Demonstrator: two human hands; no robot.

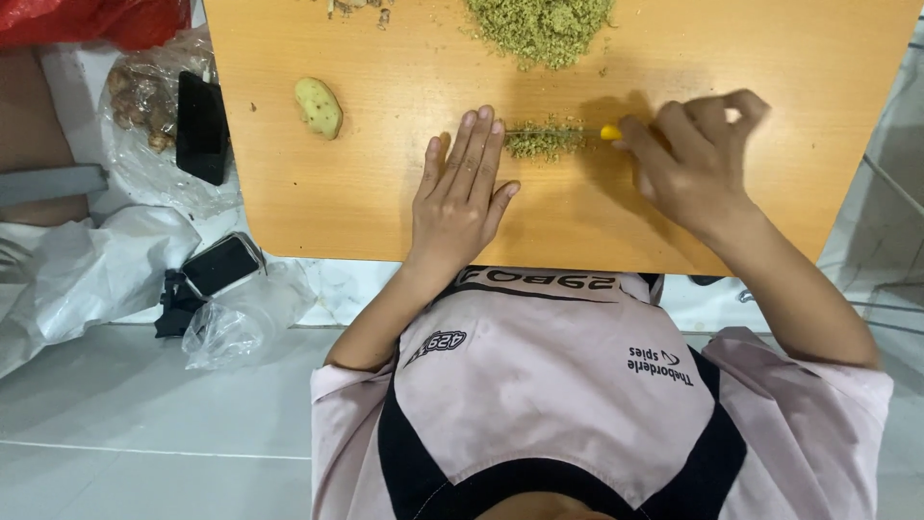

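Now the left hand [460,197] lies flat, fingers together, on the board [385,202], fingertips beside the small mince pile [544,140]; the right hand [693,159] grips a yellow-handled knife [609,132] over it.

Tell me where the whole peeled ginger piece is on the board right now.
In the head view, the peeled ginger piece lies alone on the wooden board's left part, apart from the left hand and the small chopped pile.

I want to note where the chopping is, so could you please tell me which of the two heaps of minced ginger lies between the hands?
The small heap, under the knife; the large heap sits at the table's far edge.
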